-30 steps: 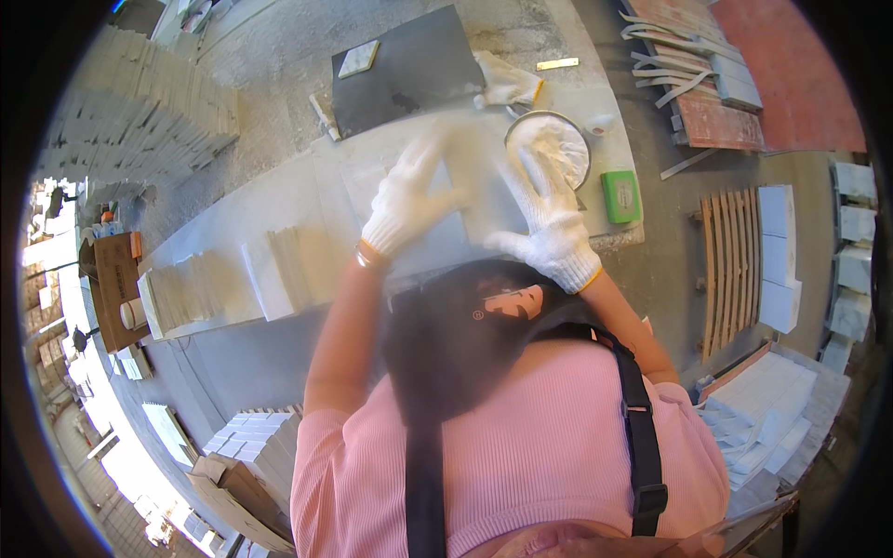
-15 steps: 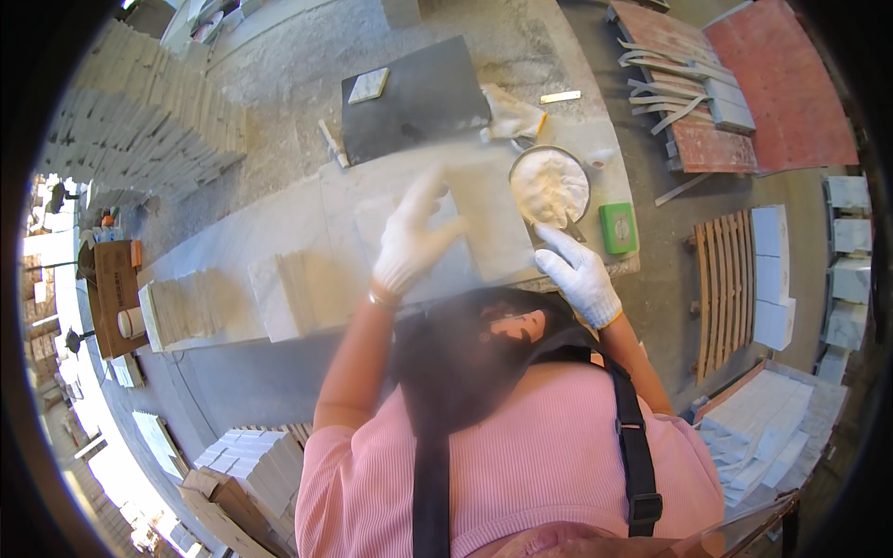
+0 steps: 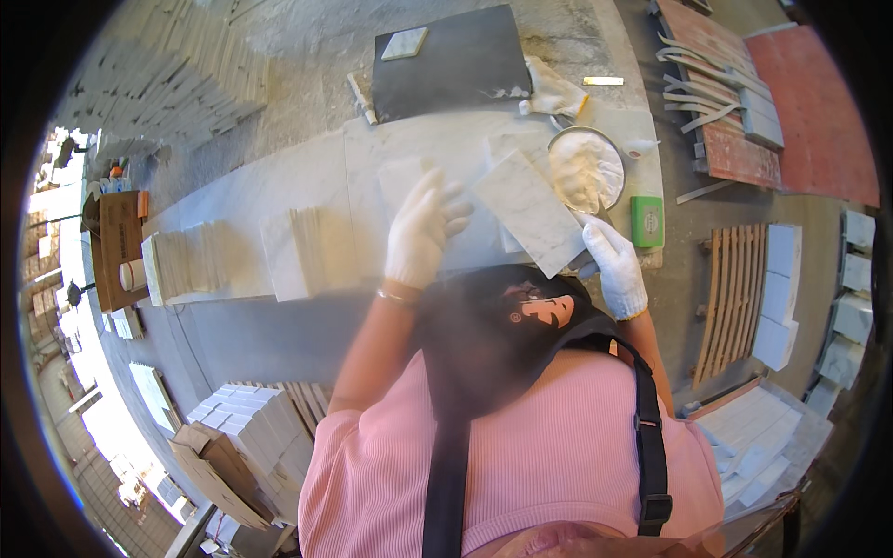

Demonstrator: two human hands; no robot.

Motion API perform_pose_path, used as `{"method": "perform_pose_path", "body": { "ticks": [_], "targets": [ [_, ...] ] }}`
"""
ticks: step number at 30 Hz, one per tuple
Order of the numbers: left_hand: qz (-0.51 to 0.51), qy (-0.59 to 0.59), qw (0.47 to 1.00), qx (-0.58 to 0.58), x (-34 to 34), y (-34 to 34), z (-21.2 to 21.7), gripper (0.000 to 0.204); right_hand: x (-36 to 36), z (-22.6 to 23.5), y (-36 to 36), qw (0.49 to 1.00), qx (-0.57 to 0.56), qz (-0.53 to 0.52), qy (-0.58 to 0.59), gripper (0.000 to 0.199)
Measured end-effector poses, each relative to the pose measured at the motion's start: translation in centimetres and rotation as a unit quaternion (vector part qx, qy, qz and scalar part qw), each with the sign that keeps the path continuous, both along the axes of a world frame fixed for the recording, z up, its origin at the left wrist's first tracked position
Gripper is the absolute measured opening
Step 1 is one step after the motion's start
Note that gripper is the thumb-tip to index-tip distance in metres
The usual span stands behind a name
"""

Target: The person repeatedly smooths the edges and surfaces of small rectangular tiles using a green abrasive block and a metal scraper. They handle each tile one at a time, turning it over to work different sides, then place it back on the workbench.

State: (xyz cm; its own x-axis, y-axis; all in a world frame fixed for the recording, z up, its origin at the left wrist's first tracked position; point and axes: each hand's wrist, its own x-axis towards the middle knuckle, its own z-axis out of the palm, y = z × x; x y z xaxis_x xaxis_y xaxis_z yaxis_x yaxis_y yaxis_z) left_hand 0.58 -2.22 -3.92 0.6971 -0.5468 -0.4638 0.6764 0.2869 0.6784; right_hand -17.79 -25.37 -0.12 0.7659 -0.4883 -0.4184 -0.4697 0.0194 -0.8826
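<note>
In a white glove, my left hand (image 3: pixel 423 230) hovers over the pale worktop with its fingers apart, holding nothing. A faint flat tile (image 3: pixel 400 179) lies just beyond it. My right hand (image 3: pixel 617 272), also gloved, is closed at the right edge of a square white marble tile (image 3: pixel 528 212), which sits at an angle over other pale tile. Whether a grey tool is also in that hand is hard to make out. A round bowl of white powder or paste (image 3: pixel 586 170) stands directly beyond my right hand, and a green box (image 3: pixel 646 221) is to its right.
Upright tiles (image 3: pixel 290 253) stand in rows at the left of the table, with a larger stack (image 3: pixel 167 84) behind. A black sheet (image 3: pixel 451 70) bears a small tile (image 3: pixel 405 43). A loose glove (image 3: pixel 554 88) lies beside it. A wooden pallet (image 3: pixel 730 302) is on the floor at right.
The marble tile has turned and shifted right, its edge now at my right hand, which has closed. My left hand has drawn back from the tile. The view has shifted slightly.
</note>
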Motion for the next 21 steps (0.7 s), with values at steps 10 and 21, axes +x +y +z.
{"method": "perform_pose_path", "body": {
  "ticks": [10, 21],
  "targets": [
    [-0.077, -0.002, 0.997, -0.012, 1.5, -1.5, 0.1, 0.058, -0.1, 0.9, 0.7, 0.995, 0.093, -0.042, 0.019, 0.040],
    [-0.083, -0.119, 0.983, -0.111, -0.5, -4.8, 5.2, 0.063, 0.3, 2.7, 1.3, 0.977, 0.190, 0.001, -0.095, 0.033]
  ]
}}
